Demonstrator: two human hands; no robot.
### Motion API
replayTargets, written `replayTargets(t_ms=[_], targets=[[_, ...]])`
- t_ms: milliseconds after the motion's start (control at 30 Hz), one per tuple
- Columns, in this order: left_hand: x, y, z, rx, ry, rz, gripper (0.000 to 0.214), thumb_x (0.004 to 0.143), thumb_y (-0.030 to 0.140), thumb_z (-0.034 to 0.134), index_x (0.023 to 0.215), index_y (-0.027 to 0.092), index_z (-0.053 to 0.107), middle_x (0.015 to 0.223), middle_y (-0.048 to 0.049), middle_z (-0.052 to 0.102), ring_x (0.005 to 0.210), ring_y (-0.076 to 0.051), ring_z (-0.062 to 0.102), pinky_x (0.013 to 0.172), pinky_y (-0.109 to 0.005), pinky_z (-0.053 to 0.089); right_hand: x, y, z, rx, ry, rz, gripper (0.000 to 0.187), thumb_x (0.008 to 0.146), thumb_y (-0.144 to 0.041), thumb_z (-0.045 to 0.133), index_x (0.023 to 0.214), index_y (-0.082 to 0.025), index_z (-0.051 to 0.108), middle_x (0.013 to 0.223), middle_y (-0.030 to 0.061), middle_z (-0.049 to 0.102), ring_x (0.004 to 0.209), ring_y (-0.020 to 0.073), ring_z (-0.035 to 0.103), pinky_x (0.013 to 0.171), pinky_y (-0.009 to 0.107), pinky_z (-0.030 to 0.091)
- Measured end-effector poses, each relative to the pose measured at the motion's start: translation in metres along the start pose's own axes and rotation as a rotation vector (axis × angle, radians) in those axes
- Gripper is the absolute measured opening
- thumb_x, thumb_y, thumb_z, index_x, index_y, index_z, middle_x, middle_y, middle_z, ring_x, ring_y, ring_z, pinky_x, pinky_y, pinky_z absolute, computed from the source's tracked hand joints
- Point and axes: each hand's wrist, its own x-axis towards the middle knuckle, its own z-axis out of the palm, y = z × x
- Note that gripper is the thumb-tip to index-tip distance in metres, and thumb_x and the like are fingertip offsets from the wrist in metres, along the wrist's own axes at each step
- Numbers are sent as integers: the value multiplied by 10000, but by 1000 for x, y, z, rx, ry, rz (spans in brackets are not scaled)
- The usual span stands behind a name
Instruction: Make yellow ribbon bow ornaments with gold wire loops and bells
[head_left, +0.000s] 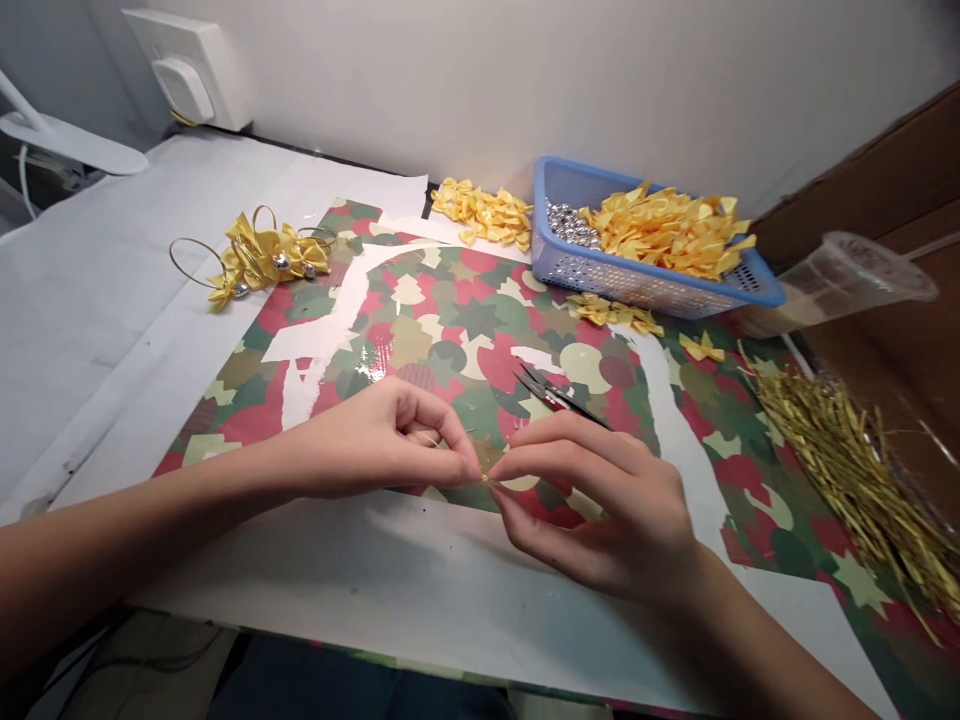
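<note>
Over the patterned paper, my left hand point(405, 440) and my right hand point(600, 500) meet, fingertips almost touching. Both are closed in a pinch on a thin gold cord point(485, 479), of which only a small knot-like bit shows between them. The rest of the cord is mostly hidden by my left fingers. Just beyond my right hand lies a pair of thread snips point(559, 393) with dark blades. At the left sits a cluster of yellow ribbon bows point(259, 250) with silver bells and gold loops.
A blue basket point(645, 275) at the back holds yellow bows and silver bells. Loose bows point(487, 212) lie beside it, and a single bow point(703, 347) lies to its front right. Gold strands point(847, 470) and a tipped clear plastic cup point(847, 285) are at the right. A wall stands behind.
</note>
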Motion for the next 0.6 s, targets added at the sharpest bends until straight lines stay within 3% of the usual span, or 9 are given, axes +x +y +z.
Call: replayTargets(t_ms=[400, 600], targets=[[-1, 2, -1, -18, -50, 30, 170, 756, 306, 684, 725, 139, 695, 425, 115, 244, 414, -39, 173, 424, -219, 139, 0, 2, 0, -1, -6, -11, 160, 781, -32, 612, 843, -178, 594, 734, 16, 641, 602, 83, 571, 483, 176, 474], [-1, 2, -1, -15, -74, 40, 172, 762, 312, 688, 771, 143, 716, 412, 119, 225, 400, -37, 147, 403, -208, 123, 0, 0, -3, 43, 1, 65, 169, 771, -37, 600, 839, -192, 593, 748, 20, 624, 613, 99, 585, 421, 189, 433]])
